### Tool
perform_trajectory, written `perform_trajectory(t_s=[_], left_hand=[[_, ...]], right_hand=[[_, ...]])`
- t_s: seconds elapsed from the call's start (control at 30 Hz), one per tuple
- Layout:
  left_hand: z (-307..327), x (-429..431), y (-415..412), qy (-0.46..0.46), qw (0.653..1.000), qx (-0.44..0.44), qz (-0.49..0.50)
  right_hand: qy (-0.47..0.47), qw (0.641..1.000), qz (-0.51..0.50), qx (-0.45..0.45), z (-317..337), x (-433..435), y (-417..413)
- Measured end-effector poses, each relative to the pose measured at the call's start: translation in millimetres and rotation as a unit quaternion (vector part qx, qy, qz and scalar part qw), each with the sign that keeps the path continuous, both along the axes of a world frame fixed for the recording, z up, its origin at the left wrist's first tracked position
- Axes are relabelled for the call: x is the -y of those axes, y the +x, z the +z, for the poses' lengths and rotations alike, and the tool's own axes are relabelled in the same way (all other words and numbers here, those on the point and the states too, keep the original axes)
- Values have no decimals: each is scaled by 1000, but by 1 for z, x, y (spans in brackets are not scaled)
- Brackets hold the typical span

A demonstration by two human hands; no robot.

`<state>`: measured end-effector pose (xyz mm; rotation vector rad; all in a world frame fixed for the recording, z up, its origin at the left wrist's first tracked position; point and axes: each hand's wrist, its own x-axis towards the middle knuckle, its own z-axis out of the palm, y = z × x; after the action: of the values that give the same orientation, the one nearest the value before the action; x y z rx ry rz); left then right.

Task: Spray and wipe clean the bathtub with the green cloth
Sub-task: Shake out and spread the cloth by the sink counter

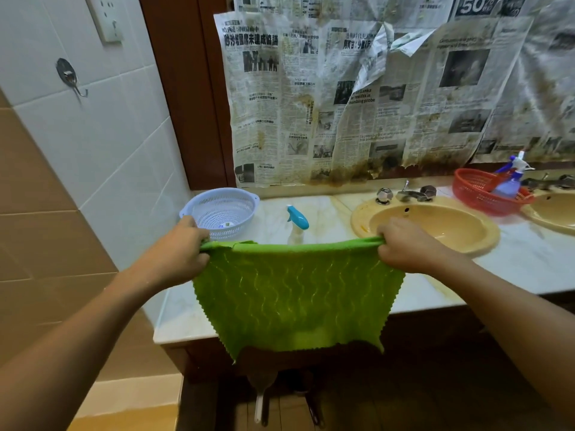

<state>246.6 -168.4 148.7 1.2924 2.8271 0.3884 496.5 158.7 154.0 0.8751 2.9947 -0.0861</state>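
A green cloth [292,297] with a wavy pattern hangs spread out in front of the marble counter [513,262]. My left hand [183,247] grips its top left corner and my right hand [404,247] grips its top right corner, holding the top edge taut. Behind the cloth a clear spray bottle with a blue trigger head [297,223] stands on the counter, its lower part hidden by the cloth. A corner of the bathtub rim [130,396] shows at the bottom left.
A white plastic colander [222,209] sits at the counter's left end. A yellow sink [432,225] with a metal tap [410,192] lies right of centre. A red basket [485,194] holds a purple spray bottle [510,178]. Stained newspaper [357,88] covers the wall.
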Motion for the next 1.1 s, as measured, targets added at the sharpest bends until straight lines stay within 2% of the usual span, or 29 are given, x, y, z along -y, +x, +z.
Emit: perform_trajectory(t_s=[0.07,0.1,0.13,0.2,0.27,0.33,0.4,0.5,0.53,0.6,0.67,0.7,0.73,0.77,0.83,0.93,1.0,1.1], left_hand=[[0,5,2,90,995,35,24],[0,7,2,141,986,72,44],[1,8,4,199,969,130,60],[1,8,7,310,913,255,72],[2,7,9,358,874,317,83],[3,4,11,359,878,307,81],[6,1,13,365,874,313,74],[17,-1,18,381,847,364,71],[20,-1,18,390,838,376,70],[29,4,19,411,817,398,69],[34,12,18,433,784,442,45],[35,17,17,438,766,470,24],[34,22,16,440,751,492,-2],[33,25,15,439,743,505,-27],[26,28,11,451,729,511,-62],[19,20,5,472,735,479,-87],[19,9,7,478,738,465,-99],[27,-15,21,462,736,477,-130]], right_hand=[[-114,988,-54,-93,1,-1,1],[-207,963,-79,-153,4,-1,2],[-305,923,-93,-216,6,-2,2],[-464,829,-99,-297,16,0,4],[-551,760,-81,-334,28,4,4],[-599,712,-62,-360,43,10,4],[-634,691,-40,-345,55,12,5],[-660,696,-22,-281,63,13,8],[-644,716,-33,-269,63,10,9],[-546,800,-40,-246,62,4,12],[-384,905,-13,-184,66,0,18],[-300,943,-1,-147,67,-1,20],[-240,962,7,-129,69,-1,22],[-214,967,10,-137,69,0,23],[-225,954,15,-199,70,1,24],[-314,898,69,-299,75,8,23],[-364,864,135,-320,82,20,17],[-360,851,225,-310,96,43,-4]])
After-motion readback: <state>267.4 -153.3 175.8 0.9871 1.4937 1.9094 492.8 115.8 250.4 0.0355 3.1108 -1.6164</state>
